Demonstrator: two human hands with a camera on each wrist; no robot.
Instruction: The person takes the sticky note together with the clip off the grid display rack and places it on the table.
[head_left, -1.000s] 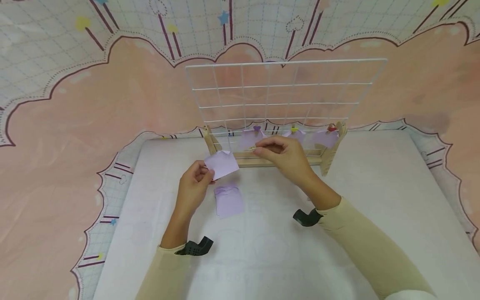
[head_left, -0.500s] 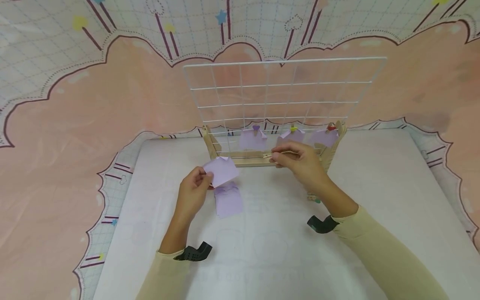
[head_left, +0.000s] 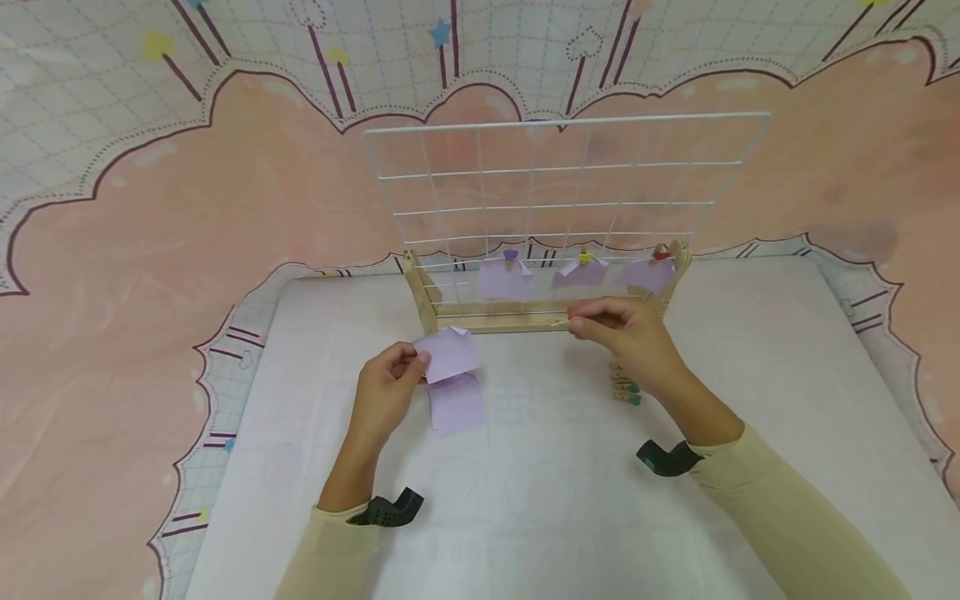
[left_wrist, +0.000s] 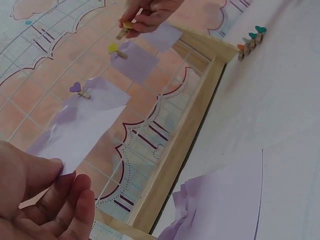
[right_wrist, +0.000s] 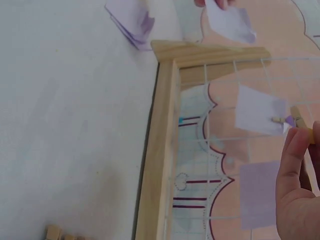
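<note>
My left hand (head_left: 384,387) pinches a purple paper square (head_left: 450,357) by its left edge. In the head view this square overlaps the pile of purple papers (head_left: 457,408) lying on the table. Thumb and fingers of my right hand (head_left: 637,342) grip a small wooden clothespin (left_wrist: 121,33) with a yellow-orange top, in front of the rack's base. Three purple papers hang on the white wire grid (head_left: 536,171): one under a purple heart clothespin (left_wrist: 79,89), one under a yellow clothespin (head_left: 586,257), and one under a red clothespin (head_left: 661,252).
A wooden base (head_left: 510,322) with angled side pieces carries the upright grid at the back of the white table (head_left: 525,500). Several small clothespins (head_left: 625,392), some with green tops, lie in a row below my right hand. A patterned cloth (head_left: 262,183) hangs behind.
My right hand has drawn back from the grid, rightward and nearer me, carrying the clothespin and uncovering the row of clothespins. My left hand has lowered the paper slightly over the pile.
</note>
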